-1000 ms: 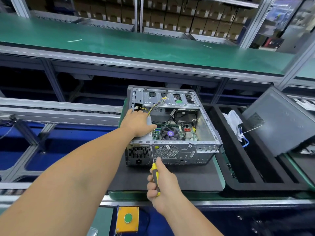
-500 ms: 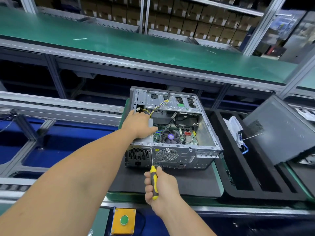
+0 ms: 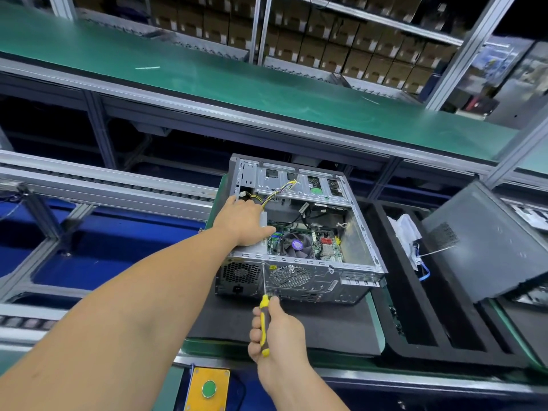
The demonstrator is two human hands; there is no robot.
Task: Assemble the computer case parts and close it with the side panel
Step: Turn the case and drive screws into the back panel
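An open grey computer case point(image 3: 350, 271) lies on its side on a black mat point(image 3: 326, 324), its motherboard and fan showing. My left hand point(image 3: 243, 221) rests flat on the power supply in the case's left part, fingers spread. My right hand point(image 3: 278, 333) grips a yellow-and-black screwdriver point(image 3: 264, 321). Its shaft points up and its tip touches the case's rear panel near the top edge. The dark side panel point(image 3: 489, 244) leans tilted at the right, apart from the case.
A black foam tray point(image 3: 415, 330) right of the mat holds a white bag with a blue cable point(image 3: 409, 235). A yellow box with a green button point(image 3: 209, 388) sits at the front edge. A roller conveyor point(image 3: 103, 185) runs at left, a green shelf point(image 3: 267, 84) above.
Both hands keep their places on the power supply and the screwdriver. The view has shifted slightly; the screwdriver tip stays at the rear panel.
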